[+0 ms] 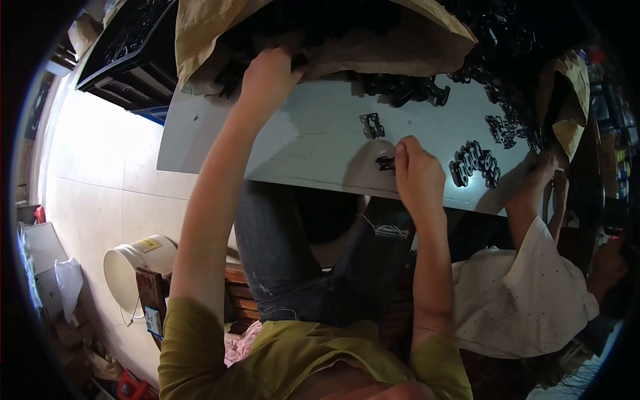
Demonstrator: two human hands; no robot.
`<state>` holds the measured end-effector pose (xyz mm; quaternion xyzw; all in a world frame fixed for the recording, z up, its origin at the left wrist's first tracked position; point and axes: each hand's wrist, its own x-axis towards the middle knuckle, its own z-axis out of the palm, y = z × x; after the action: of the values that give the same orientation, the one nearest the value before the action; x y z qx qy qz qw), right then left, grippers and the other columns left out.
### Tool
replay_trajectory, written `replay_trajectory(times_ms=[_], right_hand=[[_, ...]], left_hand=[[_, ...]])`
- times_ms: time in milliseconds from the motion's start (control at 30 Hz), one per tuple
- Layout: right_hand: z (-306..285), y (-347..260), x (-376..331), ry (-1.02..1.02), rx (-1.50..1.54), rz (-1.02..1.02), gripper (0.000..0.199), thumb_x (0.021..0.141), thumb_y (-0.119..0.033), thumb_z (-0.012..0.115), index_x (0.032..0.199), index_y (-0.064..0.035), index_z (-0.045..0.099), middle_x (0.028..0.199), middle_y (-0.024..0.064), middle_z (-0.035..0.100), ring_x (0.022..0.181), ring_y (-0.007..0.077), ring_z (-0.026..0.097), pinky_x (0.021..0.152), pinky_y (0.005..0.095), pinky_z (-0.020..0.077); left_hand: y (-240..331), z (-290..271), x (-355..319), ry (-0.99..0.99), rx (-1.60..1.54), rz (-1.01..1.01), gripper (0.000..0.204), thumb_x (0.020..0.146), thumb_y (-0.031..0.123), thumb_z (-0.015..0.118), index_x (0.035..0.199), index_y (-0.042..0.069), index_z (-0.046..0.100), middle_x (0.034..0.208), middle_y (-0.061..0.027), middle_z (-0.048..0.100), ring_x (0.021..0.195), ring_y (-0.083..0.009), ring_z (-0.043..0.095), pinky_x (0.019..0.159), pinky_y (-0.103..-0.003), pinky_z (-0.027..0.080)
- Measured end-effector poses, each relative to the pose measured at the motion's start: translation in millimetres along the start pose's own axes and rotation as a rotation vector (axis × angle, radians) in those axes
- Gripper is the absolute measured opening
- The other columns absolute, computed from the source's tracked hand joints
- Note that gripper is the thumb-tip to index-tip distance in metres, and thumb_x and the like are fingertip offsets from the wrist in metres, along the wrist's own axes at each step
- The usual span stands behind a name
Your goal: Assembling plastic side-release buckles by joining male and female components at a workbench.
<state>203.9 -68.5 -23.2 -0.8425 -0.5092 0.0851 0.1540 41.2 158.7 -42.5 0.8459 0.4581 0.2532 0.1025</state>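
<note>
My left hand (268,80) reaches into the mouth of a brown paper bag (373,59) at the far side of the table. Its fingers are curled and partly hidden, with something dark by the thumb that I cannot make out. Low over the table's near edge, my right hand (420,175) pinches a small black clip-like part (385,163) that points left from the fingertips. A similar black part (373,125) lies alone just beyond it. To the right of my right hand, several black parts (475,164) are lined up in a cluster.
Loose black parts (407,90) spill below the bag, and more (507,130) lie at the right. A black crate (130,73) stands far left. Another person's hand (547,163) is at the table's right end, near a second paper bag (570,113). A white bucket (123,273) sits on the floor.
</note>
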Motion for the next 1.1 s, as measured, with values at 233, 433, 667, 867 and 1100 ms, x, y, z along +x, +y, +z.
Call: replay_trajectory(times_ms=[233,433,667,867,1100], right_hand=[[-19,76,89,0.434,-0.214,-0.158,0.022,0.083,-0.002,0.049,0.103,-0.0045,0.059,0.116,0.0173,0.055,0.090,0.0361,0.060,0.072,0.0438,0.0495],[-25,89,82,0.199,-0.452,-0.209,0.025,0.083,-0.004,0.055,0.107,-0.0039,0.062,0.101,0.0153,0.065,0.081,0.0301,0.064,0.068,0.0387,0.0506],[-15,65,44,-0.007,0.325,0.012,0.024,0.090,-0.012,0.055,0.109,-0.0002,0.061,0.062,0.0142,0.061,0.050,0.0259,0.058,0.052,0.0355,0.0464],[-26,61,30,0.164,-0.286,-0.134,0.028,0.087,-0.001,0.047,0.108,-0.0065,0.064,0.079,0.0131,0.065,0.064,0.0333,0.060,0.062,0.0422,0.0503],[-31,62,21,0.051,-0.023,-0.573,0.031,0.071,0.000,0.064,0.101,-0.0063,0.066,0.116,0.0113,0.057,0.084,0.0279,0.060,0.071,0.0360,0.0503]], left_hand=[[1,-20,-6,-0.222,-0.202,-0.110,0.033,0.076,0.017,0.065,0.105,0.001,0.060,0.098,-0.0200,0.064,0.092,-0.0347,0.063,0.080,-0.040,0.050],[9,-38,-56,-0.234,-0.943,-0.168,0.031,0.079,0.004,0.060,0.110,0.004,0.059,0.097,-0.0059,0.060,0.087,-0.0121,0.054,0.080,-0.026,0.043],[41,-31,-101,-0.446,-1.179,-0.293,0.025,0.083,0.009,0.059,0.108,0.004,0.059,0.085,0.0002,0.055,0.070,-0.0050,0.049,0.063,-0.019,0.042],[47,-30,-115,-0.461,-1.248,-0.335,0.017,0.085,0.008,0.061,0.101,0.001,0.058,0.081,-0.0032,0.056,0.064,-0.0087,0.057,0.060,-0.022,0.047],[47,-27,-116,-0.453,-1.265,-0.327,0.015,0.086,0.008,0.061,0.098,-0.001,0.059,0.082,-0.0047,0.058,0.067,-0.0103,0.060,0.062,-0.023,0.050]])
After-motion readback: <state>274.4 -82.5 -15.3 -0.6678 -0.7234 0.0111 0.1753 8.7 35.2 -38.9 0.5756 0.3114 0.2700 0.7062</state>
